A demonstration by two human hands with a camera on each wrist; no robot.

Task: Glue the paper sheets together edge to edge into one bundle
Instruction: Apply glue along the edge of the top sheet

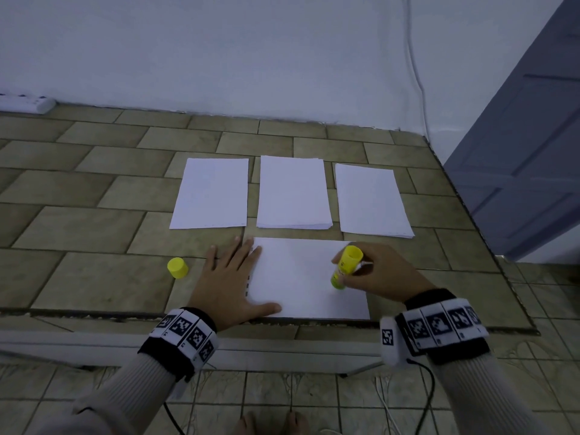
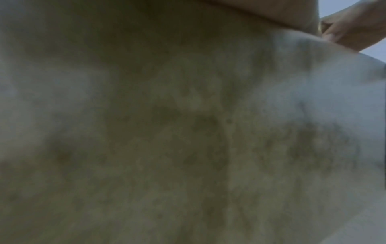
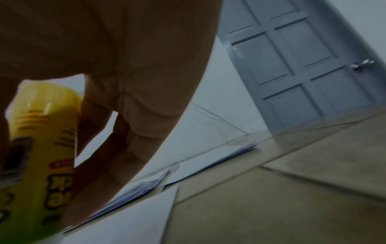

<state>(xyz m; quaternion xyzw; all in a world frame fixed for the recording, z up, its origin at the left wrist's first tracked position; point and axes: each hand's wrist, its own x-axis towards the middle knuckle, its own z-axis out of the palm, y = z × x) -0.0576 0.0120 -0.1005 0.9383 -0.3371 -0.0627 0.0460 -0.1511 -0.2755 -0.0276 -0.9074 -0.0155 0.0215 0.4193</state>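
A white paper sheet lies crosswise at the near edge of the tiled platform. My left hand lies flat with spread fingers on the sheet's left edge. My right hand grips a yellow glue stick, its lower end down on the right part of the sheet. In the right wrist view the glue stick stands between my fingers over the sheet. Three white paper stacks lie behind: left, middle, right. The left wrist view is blurred.
The yellow glue cap stands on the tiles left of my left hand. A white power strip lies at the far left by the wall. A grey door stands at the right, beyond the platform's edge.
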